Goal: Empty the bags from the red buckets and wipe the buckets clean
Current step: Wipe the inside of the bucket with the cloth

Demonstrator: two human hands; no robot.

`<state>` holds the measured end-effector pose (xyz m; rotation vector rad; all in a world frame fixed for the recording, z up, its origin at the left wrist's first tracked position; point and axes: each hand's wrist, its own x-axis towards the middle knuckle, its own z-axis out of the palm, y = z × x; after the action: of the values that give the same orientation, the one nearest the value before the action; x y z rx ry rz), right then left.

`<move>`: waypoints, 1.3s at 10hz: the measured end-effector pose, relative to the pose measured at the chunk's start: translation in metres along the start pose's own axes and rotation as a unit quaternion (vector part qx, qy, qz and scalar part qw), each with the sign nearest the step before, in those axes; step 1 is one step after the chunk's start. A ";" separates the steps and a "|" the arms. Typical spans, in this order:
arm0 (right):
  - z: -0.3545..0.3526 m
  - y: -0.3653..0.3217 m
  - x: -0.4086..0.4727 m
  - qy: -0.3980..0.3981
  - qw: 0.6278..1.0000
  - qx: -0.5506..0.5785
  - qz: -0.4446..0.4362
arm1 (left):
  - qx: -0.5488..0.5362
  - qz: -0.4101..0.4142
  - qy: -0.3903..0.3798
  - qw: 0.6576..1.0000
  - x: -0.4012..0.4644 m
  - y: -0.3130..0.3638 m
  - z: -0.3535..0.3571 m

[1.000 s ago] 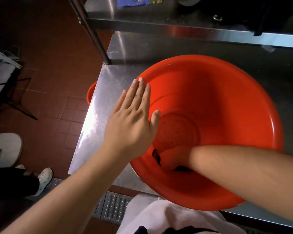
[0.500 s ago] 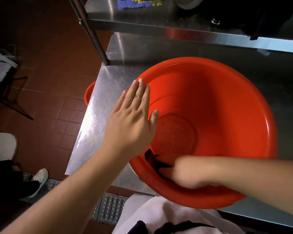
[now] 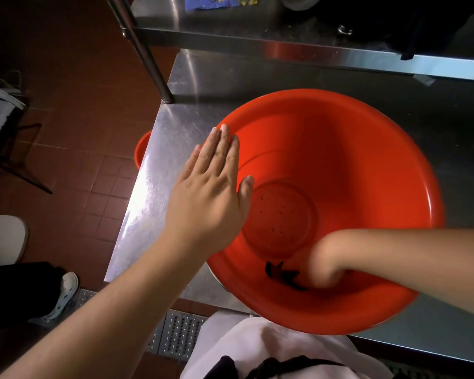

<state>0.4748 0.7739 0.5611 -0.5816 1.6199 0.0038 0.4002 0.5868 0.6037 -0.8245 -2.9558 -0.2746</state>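
A wide red bucket (image 3: 353, 149) sits on the steel table (image 3: 175, 127), tilted toward me over the front edge. My left hand (image 3: 211, 192) lies flat with straight fingers on the bucket's left rim, thumb reaching inside. My right hand (image 3: 323, 261) is down inside against the near wall, blurred, its fingers curled round a dark cloth (image 3: 281, 274) that sticks out to the left of it. Small dark specks dot the bucket's round bottom.
A second red bucket (image 3: 141, 151) peeks out below the table's left edge. A steel shelf (image 3: 285, 47) on a post (image 3: 145, 56) overhangs the back of the table. Another person's leg and white shoe (image 3: 66, 291) stand on the tiled floor at left.
My right hand has swept the dark cloth rightward along the bucket's near inner wall. My left hand has stayed on the rim.
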 end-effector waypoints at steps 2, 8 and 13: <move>-0.017 0.002 0.070 0.033 0.990 -0.051 0.129 | 0.002 -0.001 0.003 1.000 0.000 -0.001 0.000; 0.018 -0.014 -0.106 0.114 0.988 0.094 -0.041 | 0.001 0.007 0.002 1.000 0.000 -0.002 -0.001; -0.014 0.010 0.008 0.020 0.989 -0.029 0.142 | 0.011 0.009 -0.024 1.000 0.002 -0.001 -0.004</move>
<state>0.4579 0.7748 0.5527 -0.3918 1.7344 0.2520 0.3987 0.5864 0.6078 -0.8679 -2.9873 -0.2255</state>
